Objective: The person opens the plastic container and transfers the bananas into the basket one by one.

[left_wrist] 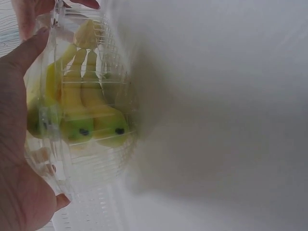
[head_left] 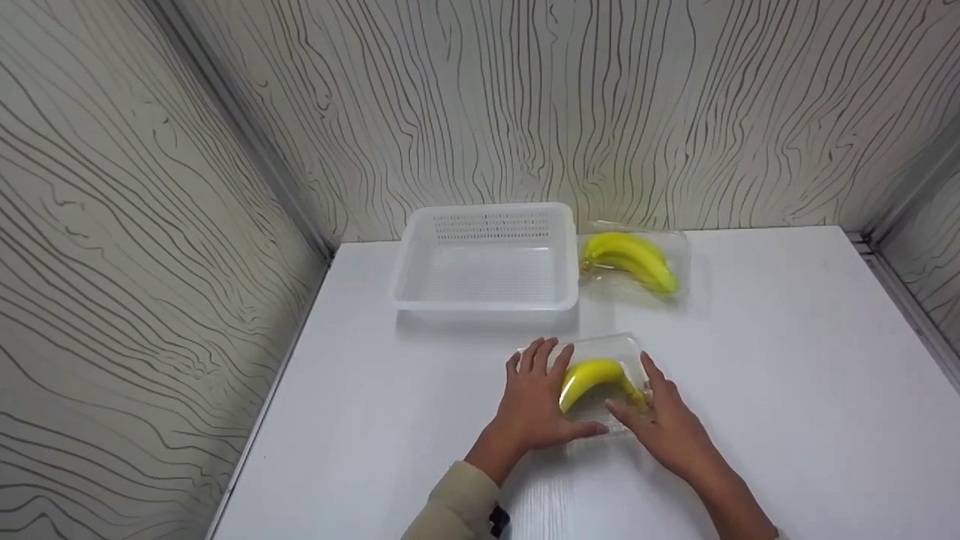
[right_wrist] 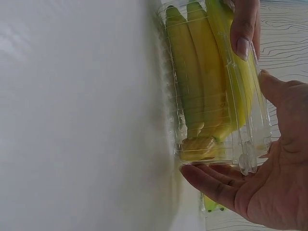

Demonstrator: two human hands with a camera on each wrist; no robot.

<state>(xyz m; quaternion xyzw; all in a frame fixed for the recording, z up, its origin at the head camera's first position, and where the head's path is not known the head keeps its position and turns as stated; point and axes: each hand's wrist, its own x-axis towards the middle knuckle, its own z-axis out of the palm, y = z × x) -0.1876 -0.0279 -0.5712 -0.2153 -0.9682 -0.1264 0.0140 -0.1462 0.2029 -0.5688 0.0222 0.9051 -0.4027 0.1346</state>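
Observation:
A clear plastic clamshell box [head_left: 619, 346] with a bunch of yellow bananas [head_left: 592, 375] inside sits between both hands at the near middle of the white table. My left hand [head_left: 529, 409] spans its left side, fingers over the lid and thumb along the near edge. On the other side my right hand [head_left: 671, 431] grips the right end, its thumb at the near side and fingers along the far right. The box [left_wrist: 91, 168] appears closed, with greenish banana tips [left_wrist: 84, 130] showing through its ridged wall in the left wrist view. The right wrist view shows the stem end [right_wrist: 197, 148] beside the right fingers.
A white perforated plastic basket [head_left: 487, 306] stands behind the hands, near the back wall. Right beside it lies a second clear box [head_left: 681, 251] with bananas [head_left: 630, 259]. Wood-patterned panels [head_left: 525, 112] rise along the back and sides of the white table [head_left: 360, 420].

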